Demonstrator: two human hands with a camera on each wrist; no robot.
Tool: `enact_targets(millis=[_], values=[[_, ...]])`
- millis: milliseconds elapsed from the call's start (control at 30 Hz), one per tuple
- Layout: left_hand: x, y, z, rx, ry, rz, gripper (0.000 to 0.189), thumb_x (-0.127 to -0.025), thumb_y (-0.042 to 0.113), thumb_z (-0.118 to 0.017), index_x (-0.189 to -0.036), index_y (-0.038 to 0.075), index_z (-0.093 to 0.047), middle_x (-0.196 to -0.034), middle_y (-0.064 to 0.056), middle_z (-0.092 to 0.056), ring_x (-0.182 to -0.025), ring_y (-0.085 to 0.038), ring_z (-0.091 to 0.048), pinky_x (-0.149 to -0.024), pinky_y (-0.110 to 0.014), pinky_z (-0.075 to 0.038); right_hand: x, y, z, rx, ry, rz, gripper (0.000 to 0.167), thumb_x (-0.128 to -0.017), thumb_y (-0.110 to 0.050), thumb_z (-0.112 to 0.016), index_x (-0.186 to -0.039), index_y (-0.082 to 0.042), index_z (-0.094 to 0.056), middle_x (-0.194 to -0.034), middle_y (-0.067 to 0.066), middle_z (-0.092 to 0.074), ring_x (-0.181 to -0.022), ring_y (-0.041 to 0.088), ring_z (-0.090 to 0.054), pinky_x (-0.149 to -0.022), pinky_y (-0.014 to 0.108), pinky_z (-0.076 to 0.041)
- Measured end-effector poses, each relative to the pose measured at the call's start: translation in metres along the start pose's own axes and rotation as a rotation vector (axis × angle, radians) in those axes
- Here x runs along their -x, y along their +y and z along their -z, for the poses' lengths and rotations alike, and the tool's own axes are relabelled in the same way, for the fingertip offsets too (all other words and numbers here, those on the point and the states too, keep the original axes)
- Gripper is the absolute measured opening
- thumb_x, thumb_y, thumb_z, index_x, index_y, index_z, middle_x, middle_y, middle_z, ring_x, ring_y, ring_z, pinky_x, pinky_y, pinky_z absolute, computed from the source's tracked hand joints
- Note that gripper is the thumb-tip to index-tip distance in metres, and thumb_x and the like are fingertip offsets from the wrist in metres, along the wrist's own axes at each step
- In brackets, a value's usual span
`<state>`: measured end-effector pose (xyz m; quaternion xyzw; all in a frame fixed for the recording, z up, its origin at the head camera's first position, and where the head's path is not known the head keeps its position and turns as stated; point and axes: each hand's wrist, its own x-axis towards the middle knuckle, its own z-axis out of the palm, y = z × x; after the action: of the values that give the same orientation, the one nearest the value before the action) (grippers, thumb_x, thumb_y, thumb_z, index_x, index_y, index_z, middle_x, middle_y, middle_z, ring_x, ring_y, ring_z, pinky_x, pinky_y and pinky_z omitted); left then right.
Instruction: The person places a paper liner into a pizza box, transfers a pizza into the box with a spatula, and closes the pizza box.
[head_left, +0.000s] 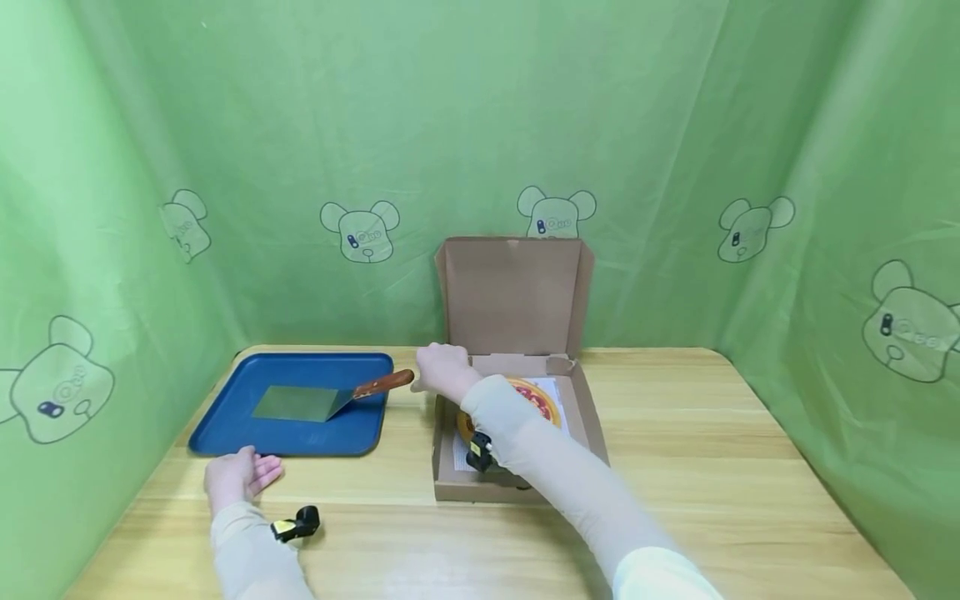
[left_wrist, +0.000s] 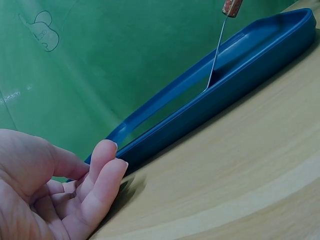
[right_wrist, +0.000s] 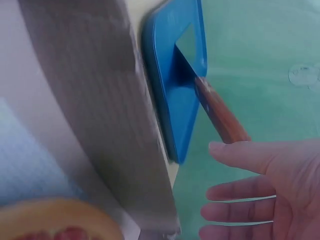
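Note:
A pizza spatula (head_left: 300,403) with a wooden handle rests its flat metal blade in the blue tray (head_left: 225,442) at the left. Its handle (right_wrist: 220,112) slants up towards the right, and my right hand (head_left: 442,368) pinches the end behind the thumb; the index finger is hidden, the other fingers stretched out. At the tray's near left corner, my left hand (left_wrist: 65,185) holds the rim between thumb and fingers. Under my right forearm, a pizza (head_left: 536,396) lies on white printed paper inside an open cardboard box (head_left: 480,492).
The box lid (head_left: 513,292) stands upright at the back. All of this sits on a wooden table (head_left: 690,433), with green curtains (head_left: 450,125) hanging behind and at both sides. A small black camera is strapped to each wrist.

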<state>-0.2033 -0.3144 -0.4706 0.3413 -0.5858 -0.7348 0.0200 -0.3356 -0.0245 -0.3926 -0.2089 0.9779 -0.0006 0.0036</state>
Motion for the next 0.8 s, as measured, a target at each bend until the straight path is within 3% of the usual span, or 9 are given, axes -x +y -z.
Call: enact_targets(millis=[267, 467, 633, 800], values=[[0.003, 0.000, 0.000, 0.004, 0.024, -0.011, 0.044, -0.105, 0.016, -0.033, -0.139, -0.011, -0.031, -0.063, 0.001, -0.065, -0.062, -0.007, -0.067, -0.072, -0.025, -0.061, 0.004, 0.034, 0.004, -0.043, -0.035, -0.072, 0.034, -0.082, -0.049, -0.073, -0.091, -0.017, -0.069, -0.097, 0.002, -0.070, -0.086, 0.021, -0.066, -0.072, 0.044, -0.055], [0.003, -0.001, 0.001, -0.014, 0.027, -0.031, 0.028, -0.105, 0.019, -0.035, -0.113, -0.005, -0.048, -0.063, 0.003, -0.064, -0.061, -0.006, -0.066, -0.068, -0.023, -0.061, 0.013, 0.060, 0.007, -0.047, 0.001, -0.099, 0.036, -0.081, -0.051, -0.073, -0.088, -0.016, -0.069, -0.099, 0.005, -0.072, -0.089, 0.024, -0.068, -0.071, 0.046, -0.056], [0.000, -0.001, -0.001, -0.028, 0.055, -0.056, 0.026, -0.104, 0.021, -0.037, -0.096, 0.001, -0.051, -0.059, 0.005, -0.061, -0.053, -0.003, -0.059, -0.056, -0.019, -0.057, 0.023, 0.084, 0.010, -0.076, 0.004, -0.134, 0.036, -0.084, -0.050, -0.070, -0.090, -0.014, -0.069, -0.099, 0.006, -0.072, -0.088, 0.025, -0.068, -0.069, 0.045, -0.057], [-0.003, -0.002, -0.006, -0.052, 0.130, -0.108, 0.026, -0.103, 0.022, -0.042, -0.090, 0.003, -0.056, -0.055, 0.008, -0.056, -0.044, -0.001, -0.048, -0.043, -0.017, -0.046, 0.033, 0.106, 0.015, -0.113, 0.006, -0.166, 0.036, -0.087, -0.049, -0.066, -0.088, -0.013, -0.068, -0.092, 0.005, -0.070, -0.081, 0.023, -0.066, -0.067, 0.045, -0.056]])
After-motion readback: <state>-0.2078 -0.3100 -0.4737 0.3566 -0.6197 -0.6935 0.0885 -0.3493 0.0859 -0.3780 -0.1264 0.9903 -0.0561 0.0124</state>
